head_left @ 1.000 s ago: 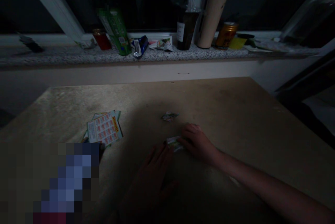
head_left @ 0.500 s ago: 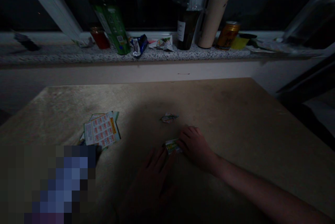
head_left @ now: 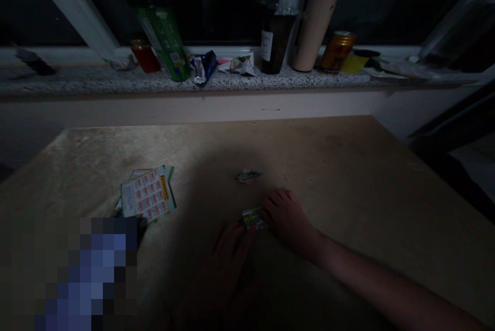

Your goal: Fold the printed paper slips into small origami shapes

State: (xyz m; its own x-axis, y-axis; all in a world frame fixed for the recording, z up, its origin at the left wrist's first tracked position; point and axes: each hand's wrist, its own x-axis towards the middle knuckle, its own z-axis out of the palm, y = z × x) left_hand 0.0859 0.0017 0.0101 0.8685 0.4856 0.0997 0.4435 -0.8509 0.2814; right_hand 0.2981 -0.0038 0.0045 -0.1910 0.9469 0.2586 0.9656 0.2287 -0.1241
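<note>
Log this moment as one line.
left hand: on table | right hand: pressing paper | folded scrap beyond | cards left

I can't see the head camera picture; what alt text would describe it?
Two hands, left and right, press on a small folded paper on a dim table. Another crumpled bit of paper lies just beyond, with a stack of printed cards to the left. Bottles and cans line the windowsill behind.

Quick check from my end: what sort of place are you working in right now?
Likely a dim room in a home, at a table pushed against a window. The stone window sill holds a dark bottle, a gold can and snack wrappers. Both hands press a small folded paper.
</note>
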